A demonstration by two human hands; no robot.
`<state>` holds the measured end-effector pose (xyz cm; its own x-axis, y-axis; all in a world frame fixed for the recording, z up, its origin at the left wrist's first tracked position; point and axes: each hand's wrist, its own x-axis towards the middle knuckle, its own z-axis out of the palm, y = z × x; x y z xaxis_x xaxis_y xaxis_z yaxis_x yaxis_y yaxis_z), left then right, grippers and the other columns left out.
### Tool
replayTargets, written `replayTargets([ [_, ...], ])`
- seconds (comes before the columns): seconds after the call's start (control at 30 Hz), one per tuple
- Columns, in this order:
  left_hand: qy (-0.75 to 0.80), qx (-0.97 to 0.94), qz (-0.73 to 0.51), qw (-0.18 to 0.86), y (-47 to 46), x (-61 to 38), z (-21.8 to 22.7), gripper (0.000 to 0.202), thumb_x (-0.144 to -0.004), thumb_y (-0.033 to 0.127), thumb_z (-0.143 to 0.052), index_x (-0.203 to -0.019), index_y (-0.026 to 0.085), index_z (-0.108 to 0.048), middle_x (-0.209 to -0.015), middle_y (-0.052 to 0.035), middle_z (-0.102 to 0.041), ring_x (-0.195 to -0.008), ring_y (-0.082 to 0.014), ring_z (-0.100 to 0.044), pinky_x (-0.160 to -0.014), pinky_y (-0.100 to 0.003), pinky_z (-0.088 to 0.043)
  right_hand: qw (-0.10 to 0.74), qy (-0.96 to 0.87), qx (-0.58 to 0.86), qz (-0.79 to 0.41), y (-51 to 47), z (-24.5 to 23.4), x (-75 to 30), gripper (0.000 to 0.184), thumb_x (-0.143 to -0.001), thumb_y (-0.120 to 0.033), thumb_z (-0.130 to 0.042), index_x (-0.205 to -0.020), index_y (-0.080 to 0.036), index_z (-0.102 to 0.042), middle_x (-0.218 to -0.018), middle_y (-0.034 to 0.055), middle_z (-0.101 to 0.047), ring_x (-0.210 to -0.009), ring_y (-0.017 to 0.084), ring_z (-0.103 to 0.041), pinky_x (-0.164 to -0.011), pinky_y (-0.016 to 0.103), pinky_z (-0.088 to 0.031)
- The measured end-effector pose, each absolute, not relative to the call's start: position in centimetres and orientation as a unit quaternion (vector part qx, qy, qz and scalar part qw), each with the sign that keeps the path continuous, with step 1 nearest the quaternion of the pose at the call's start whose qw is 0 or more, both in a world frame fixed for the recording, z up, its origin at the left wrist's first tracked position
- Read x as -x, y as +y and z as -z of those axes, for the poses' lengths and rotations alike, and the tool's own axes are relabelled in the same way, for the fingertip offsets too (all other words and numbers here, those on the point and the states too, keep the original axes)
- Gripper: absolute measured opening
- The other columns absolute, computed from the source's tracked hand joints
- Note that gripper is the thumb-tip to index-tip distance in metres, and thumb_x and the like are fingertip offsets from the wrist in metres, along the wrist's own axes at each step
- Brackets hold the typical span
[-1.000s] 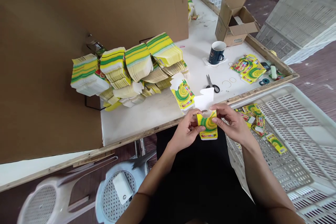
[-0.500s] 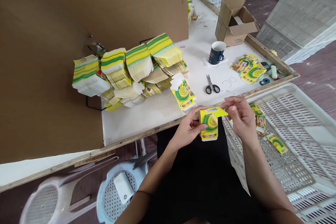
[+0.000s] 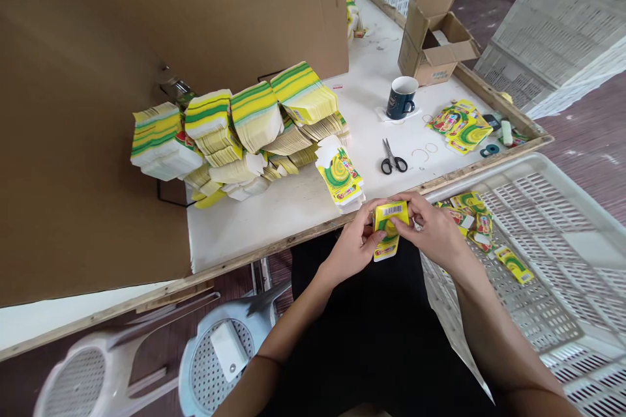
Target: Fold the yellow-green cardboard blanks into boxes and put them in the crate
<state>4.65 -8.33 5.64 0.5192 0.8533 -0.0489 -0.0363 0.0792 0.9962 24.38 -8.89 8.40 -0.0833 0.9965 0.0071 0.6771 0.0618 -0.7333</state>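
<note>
A small yellow and green printed carton (image 3: 386,249) is held upright over my lap, just off the table's front edge. My left hand (image 3: 353,244) grips its left side, thumb across the front. My right hand (image 3: 433,228) holds the upper right, its thumb pressed on the front below the barcode panel. A small pile of flat cartons (image 3: 340,172) lies on the table just beyond my left hand. Further left, bundled stacks of flat cartons (image 3: 254,117) lean on one another. Several folded cartons (image 3: 513,264) lie in the white plastic crate (image 3: 548,176) to my right.
On the white table (image 3: 235,228) are scissors (image 3: 392,158), a dark mug (image 3: 402,99), loose flat cartons (image 3: 462,125) and an open cardboard box (image 3: 435,45). A large cardboard sheet (image 3: 98,45) stands at left. Below are plastic stools (image 3: 195,352), one bearing a white phone-like object (image 3: 229,348).
My right hand has moved left onto the carton and now grips it. The barcode flap, which stuck out to the right, now lies square over the carton's top.
</note>
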Motion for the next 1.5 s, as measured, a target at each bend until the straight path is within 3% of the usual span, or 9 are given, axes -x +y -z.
replayTargets([
  [0.3, 0.364, -0.568, -0.349, 0.65, -8.4, -4.7, -6.0, 0.056, -0.094, 0.031, -0.065, -0.147, 0.027, -0.045, -0.129, -0.0111, -0.067, -0.103, -0.0236, -0.071, -0.084, -0.034, -0.06, 0.278, -0.649, 0.649, -0.284, -8.8, -7.8, -23.9, 0.038, -0.084, -0.03, -0.069, -0.12, -0.025, -0.061, -0.063, -0.0056, -0.059, -0.054, 0.016, -0.057, -0.058, 0.028, -0.041],
  [0.47, 0.354, -0.517, -0.378, 0.682, -8.3, -4.6, -5.8, 0.059, -0.087, 0.037, -0.076, -0.139, 0.023, -0.051, -0.117, -0.0098, -0.072, -0.092, -0.0221, -0.074, -0.08, -0.033, -0.061, 0.398, -0.63, 0.568, -0.35, -8.8, -7.1, -24.5, 0.028, -0.093, -0.037, -0.066, -0.117, -0.025, -0.072, -0.096, 0.0044, -0.073, -0.072, 0.016, -0.062, -0.061, 0.029, -0.048],
  [0.67, 0.349, -0.599, -0.407, 0.595, -8.7, -5.5, -6.2, 0.048, -0.096, 0.033, -0.063, -0.142, 0.026, -0.052, -0.142, -0.0125, -0.063, -0.119, -0.0266, -0.069, -0.098, -0.04, -0.058, 0.5, -0.56, 0.559, -0.353, -9.9, -7.3, -25.2, 0.017, -0.09, -0.038, -0.073, -0.1, -0.025, -0.074, -0.102, 0.0069, -0.074, -0.084, 0.021, -0.067, -0.067, 0.034, -0.053],
  [0.77, 0.416, -0.681, -0.45, 0.4, -7.6, -4.9, -6.3, 0.047, -0.098, 0.027, -0.06, -0.144, 0.027, -0.053, -0.151, -0.0114, -0.056, -0.146, -0.0297, -0.047, -0.128, -0.055, -0.024, 0.48, -0.564, 0.651, -0.165, -10.5, -8.6, -27.1, 0.013, -0.092, -0.036, -0.071, -0.098, -0.025, -0.075, -0.106, 0.0098, -0.071, -0.095, 0.026, -0.064, -0.073, 0.038, -0.051],
  [0.83, 0.472, -0.695, -0.445, 0.311, -6.6, -4.3, -5.9, 0.052, -0.096, 0.026, -0.063, -0.146, 0.027, -0.051, -0.157, -0.0125, -0.05, -0.155, -0.033, -0.033, -0.129, -0.062, 0.001, 0.439, -0.563, 0.697, -0.061, -10.7, -9.1, -28.3, 0.016, -0.092, -0.038, -0.071, -0.102, -0.026, -0.075, -0.109, 0.0113, -0.069, -0.106, 0.03, -0.06, -0.08, 0.042, -0.05],
  [0.9, 0.501, -0.688, -0.426, 0.307, -5.8, -3.8, -5.3, 0.056, -0.095, 0.027, -0.065, -0.148, 0.026, -0.049, -0.157, -0.0146, -0.05, -0.155, -0.0358, -0.032, -0.126, -0.066, 0.009, 0.411, -0.58, 0.701, -0.061, -10.4, -8.8, -28.6, 0.02, -0.091, -0.039, -0.071, -0.106, -0.026, -0.075, -0.109, 0.0111, -0.068, -0.107, 0.03, -0.059, -0.084, 0.044, -0.049],
  [1.2, 0.448, -0.701, -0.378, 0.407, -6.2, -3.8, -5.6, 0.054, -0.097, 0.03, -0.063, -0.148, 0.025, -0.046, -0.131, -0.0124, -0.071, -0.132, -0.0269, -0.063, -0.13, -0.06, -0.005, 0.461, -0.484, 0.63, -0.396, -4.5, -3.1, -21.8, 0.051, -0.084, -0.052, -0.069, -0.119, -0.015, -0.067, -0.094, 0.0084, -0.074, -0.06, 0.013, -0.054, -0.059, 0.03, -0.045],
  [1.4, 0.452, -0.56, -0.556, 0.416, -6.5, -3.4, -5.8, 0.056, -0.094, 0.039, -0.068, -0.145, 0.025, -0.049, -0.156, -0.0139, -0.05, -0.15, -0.0269, -0.043, -0.128, -0.049, -0.028, 0.57, -0.401, 0.569, -0.438, -5.2, -4.6, -21.4, 0.037, -0.079, -0.045, -0.079, -0.105, -0.02, -0.071, -0.086, 0.0048, -0.073, -0.075, 0.017, -0.066, -0.07, 0.031, -0.054],
  [1.5, 0.406, -0.466, -0.6, 0.508, -6.3, -3.7, -5.8, 0.067, -0.09, 0.047, -0.072, -0.147, 0.026, -0.046, -0.157, -0.0138, -0.049, -0.148, -0.0272, -0.046, -0.123, -0.043, -0.038, 0.573, -0.391, 0.555, -0.459, -6.7, -5.7, -21.5, 0.032, -0.079, -0.046, -0.08, -0.1, -0.022, -0.073, -0.093, 0.0065, -0.076, -0.083, 0.02, -0.071, -0.077, 0.035, -0.059],
])
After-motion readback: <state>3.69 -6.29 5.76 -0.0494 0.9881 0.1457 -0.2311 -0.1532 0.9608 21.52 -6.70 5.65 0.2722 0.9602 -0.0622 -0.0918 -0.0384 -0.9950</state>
